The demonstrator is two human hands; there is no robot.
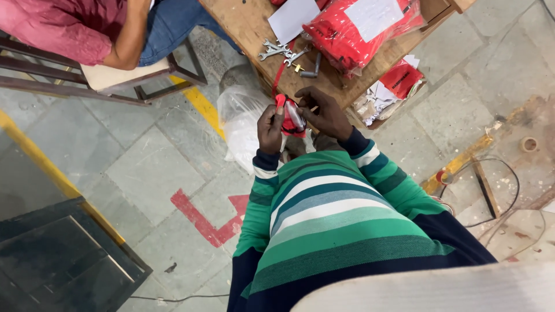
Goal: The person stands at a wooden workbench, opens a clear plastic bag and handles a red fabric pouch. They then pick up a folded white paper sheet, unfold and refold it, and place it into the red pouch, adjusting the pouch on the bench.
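While both hands, left hand (270, 128) and right hand (325, 112), pinch the red pouch (289, 118) beside the tabletop (243, 26) edge, steady fingertip grip seems best.

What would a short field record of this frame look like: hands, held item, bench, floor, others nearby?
left hand: grips the small red packet from its left side
right hand: fingers on the same packet, from the right
wooden bench: spanners, red plastic-wrapped bundle, white paper sheet
floor: clear plastic bag, red painted arrow
others: seated person in a red shirt, upper left
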